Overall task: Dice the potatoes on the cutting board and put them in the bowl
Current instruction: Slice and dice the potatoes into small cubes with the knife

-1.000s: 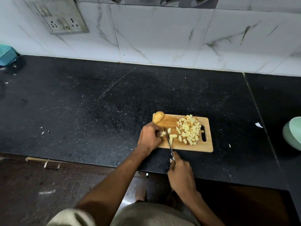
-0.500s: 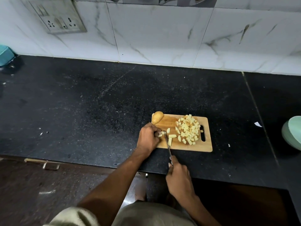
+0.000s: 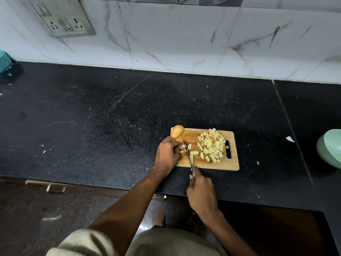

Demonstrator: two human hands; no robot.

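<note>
A small wooden cutting board (image 3: 191, 135) lies on the black counter. A heap of diced potato (image 3: 213, 147) covers its right half, with a few strips (image 3: 193, 153) beside the blade. A whole unpeeled potato (image 3: 176, 131) rests on the board's far left corner. My left hand (image 3: 167, 154) pins a small potato piece (image 3: 182, 149) at the board's left edge. My right hand (image 3: 201, 193) grips the handle of a knife (image 3: 188, 154), whose blade runs across the board right beside my left fingertips. A pale green bowl (image 3: 330, 147) stands at the right edge of view.
A white marble-tiled wall with a switch plate (image 3: 62, 17) backs the counter. A teal object (image 3: 4, 60) sits at the far left. A paper scrap (image 3: 290, 139) lies between board and bowl. A cabinet handle (image 3: 55, 187) shows below the counter's front edge.
The knife blade has shifted slightly along the held potato piece between cuts; a few more strips lie beside it. Both hands stay where they were.
</note>
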